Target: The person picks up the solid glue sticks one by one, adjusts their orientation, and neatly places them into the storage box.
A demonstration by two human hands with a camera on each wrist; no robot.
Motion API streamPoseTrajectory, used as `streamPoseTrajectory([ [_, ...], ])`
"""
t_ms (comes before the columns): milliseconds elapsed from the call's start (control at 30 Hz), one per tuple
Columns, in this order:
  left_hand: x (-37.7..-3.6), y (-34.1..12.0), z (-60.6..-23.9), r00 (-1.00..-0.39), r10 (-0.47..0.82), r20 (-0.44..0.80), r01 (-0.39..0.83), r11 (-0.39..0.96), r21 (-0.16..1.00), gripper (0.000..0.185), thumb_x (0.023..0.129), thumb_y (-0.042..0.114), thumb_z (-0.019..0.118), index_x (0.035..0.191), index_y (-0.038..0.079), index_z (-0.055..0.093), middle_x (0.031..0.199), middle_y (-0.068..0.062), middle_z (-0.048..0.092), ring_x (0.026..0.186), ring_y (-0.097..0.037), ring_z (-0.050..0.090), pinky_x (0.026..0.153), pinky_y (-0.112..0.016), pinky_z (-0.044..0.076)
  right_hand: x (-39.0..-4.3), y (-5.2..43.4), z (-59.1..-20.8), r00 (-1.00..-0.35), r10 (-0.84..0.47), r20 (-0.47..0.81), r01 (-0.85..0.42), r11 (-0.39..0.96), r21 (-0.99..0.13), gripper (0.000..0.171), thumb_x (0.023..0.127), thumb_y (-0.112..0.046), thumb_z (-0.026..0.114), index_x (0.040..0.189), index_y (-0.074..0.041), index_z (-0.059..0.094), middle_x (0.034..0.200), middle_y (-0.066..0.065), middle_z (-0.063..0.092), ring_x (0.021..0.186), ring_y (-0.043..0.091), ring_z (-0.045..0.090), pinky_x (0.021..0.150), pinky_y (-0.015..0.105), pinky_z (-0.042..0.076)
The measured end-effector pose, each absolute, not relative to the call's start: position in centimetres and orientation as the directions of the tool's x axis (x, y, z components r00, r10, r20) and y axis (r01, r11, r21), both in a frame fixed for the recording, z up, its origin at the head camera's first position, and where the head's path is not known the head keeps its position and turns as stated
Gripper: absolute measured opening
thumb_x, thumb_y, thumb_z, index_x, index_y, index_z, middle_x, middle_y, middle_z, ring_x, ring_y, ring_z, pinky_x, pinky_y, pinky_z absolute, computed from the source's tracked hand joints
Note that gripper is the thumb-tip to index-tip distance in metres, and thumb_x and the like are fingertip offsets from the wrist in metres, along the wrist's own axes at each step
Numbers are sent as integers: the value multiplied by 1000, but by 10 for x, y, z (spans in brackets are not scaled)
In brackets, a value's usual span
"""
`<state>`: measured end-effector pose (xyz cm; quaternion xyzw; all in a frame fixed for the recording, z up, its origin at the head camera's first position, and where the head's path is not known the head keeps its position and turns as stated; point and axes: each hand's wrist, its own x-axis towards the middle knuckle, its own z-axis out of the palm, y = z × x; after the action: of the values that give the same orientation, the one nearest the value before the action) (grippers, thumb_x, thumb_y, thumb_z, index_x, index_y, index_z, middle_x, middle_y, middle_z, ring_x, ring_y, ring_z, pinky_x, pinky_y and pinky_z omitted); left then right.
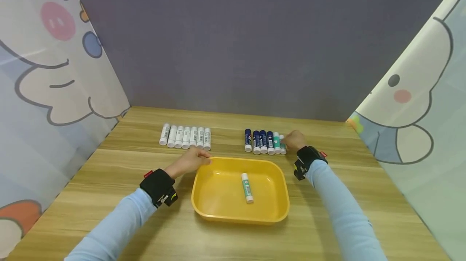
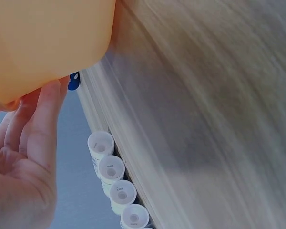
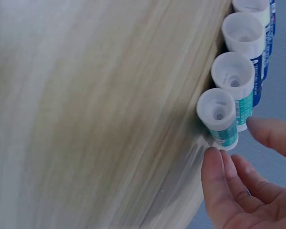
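Note:
My left hand [image 1: 190, 161] grips the rim of a yellow plastic tray [image 1: 240, 216] at its far left corner; in the left wrist view, fingers [image 2: 45, 102] lie against the tray's underside. Inside the tray rests one green-and-white glue stick [image 1: 246, 188]. My right hand [image 1: 295, 140] is at the right end of a row of glue sticks, beside the outermost green glue stick [image 3: 224, 129]. In the right wrist view, its thumb and fingers spread around that stick's far end, with a gap showing. Another green glue stick [image 1: 276, 143] stands next to it, then several dark blue glue sticks [image 1: 263, 141].
Several white glue sticks [image 1: 186, 137] lie side by side at the back left of the wooden table [image 1: 120, 172]. A grey panel [image 1: 233, 42] rises behind the table, and printed cartoon panels [image 1: 400, 103] flank both sides.

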<state>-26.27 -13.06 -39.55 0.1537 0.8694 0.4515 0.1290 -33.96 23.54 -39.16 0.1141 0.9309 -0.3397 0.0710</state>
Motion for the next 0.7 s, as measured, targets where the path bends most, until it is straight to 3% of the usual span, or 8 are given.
streamPoseTrajectory([
  [200,-261,-130,-394,-923,372,-96,133,545,828,21,87,10,58,102,0,67,93,-10,67,80,-14,58,70,-24,48,-341,235,-395,-973,143,-182,224,772,-595,30,83,-15,60,99,10,63,77,12,62,65,18,53,54,22,42],
  [433,-261,-129,-394,-922,378,-87,145,544,827,20,86,11,58,101,0,68,92,-9,68,81,-14,57,72,-25,47,-343,234,-397,-966,186,-177,253,812,-526,32,82,-16,60,100,10,64,91,20,65,74,23,55,63,29,45],
  [700,-262,-128,-393,-928,354,-114,118,571,813,21,86,12,59,101,1,68,92,-8,67,83,-15,57,73,-26,47,-347,232,-399,-956,241,-168,289,869,-402,34,80,-23,63,93,8,65,75,12,58,66,21,51,53,24,38],
])
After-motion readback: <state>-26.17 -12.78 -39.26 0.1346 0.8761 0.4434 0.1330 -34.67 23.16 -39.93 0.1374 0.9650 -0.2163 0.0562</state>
